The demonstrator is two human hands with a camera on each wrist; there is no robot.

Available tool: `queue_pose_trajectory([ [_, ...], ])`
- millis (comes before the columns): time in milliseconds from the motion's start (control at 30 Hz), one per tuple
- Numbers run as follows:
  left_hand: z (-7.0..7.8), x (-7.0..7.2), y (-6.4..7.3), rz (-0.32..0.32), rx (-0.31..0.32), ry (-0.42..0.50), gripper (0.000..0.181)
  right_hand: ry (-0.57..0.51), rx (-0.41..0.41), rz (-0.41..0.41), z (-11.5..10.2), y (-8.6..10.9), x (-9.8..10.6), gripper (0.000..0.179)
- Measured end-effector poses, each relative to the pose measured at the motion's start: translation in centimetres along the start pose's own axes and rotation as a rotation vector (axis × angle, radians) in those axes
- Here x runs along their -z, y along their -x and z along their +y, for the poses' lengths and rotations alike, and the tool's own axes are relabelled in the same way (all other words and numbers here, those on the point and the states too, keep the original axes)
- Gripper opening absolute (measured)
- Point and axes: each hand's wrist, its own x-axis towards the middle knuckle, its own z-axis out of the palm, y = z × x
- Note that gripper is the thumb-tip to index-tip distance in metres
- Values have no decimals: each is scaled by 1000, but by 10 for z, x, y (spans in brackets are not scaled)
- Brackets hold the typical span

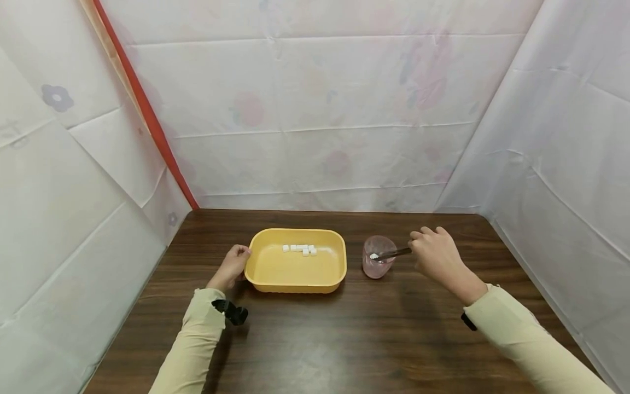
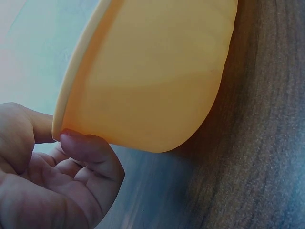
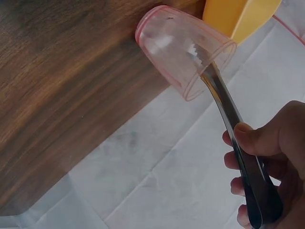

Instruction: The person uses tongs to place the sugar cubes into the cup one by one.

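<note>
Down on the dark wooden table [image 1: 315, 339], a yellow tray [image 1: 295, 273] sits near the middle with a short row of small white cubes [image 1: 300, 249] lying toward its far side. The left hand [image 1: 232, 266] grips the tray's left rim, and the left wrist view shows the thumb [image 2: 88, 150] curled up under the lip while the other fingers lie over its edge. Just to the right of the tray, apart from it, stands a clear pink cup [image 1: 378, 256]. The right hand [image 1: 435, 254] hovers to the right of the cup and pinches a pair of metal tongs [image 1: 394, 253], fingers and thumb wrapped round the handle end. The serrated tips of the tongs reach over the cup's rim into its mouth, and a single white cube [image 1: 374, 256] sits between them above the opening. From the right wrist view the tongs [image 3: 233, 119] run from the hand straight into the cup [image 3: 183, 47]. White sheeting [image 1: 315, 109] hangs behind and at both sides of the table.
</note>
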Motion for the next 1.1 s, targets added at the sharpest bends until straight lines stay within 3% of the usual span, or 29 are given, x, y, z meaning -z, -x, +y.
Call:
queue_pose_trajectory([
  [467,2,1,-1,3,3,-5,29,11,49,-89,-6,-15,-9,25],
  [1100,-2,0,-1,10,-5,6,28,34,79,-81,-13,-22,-12,29],
])
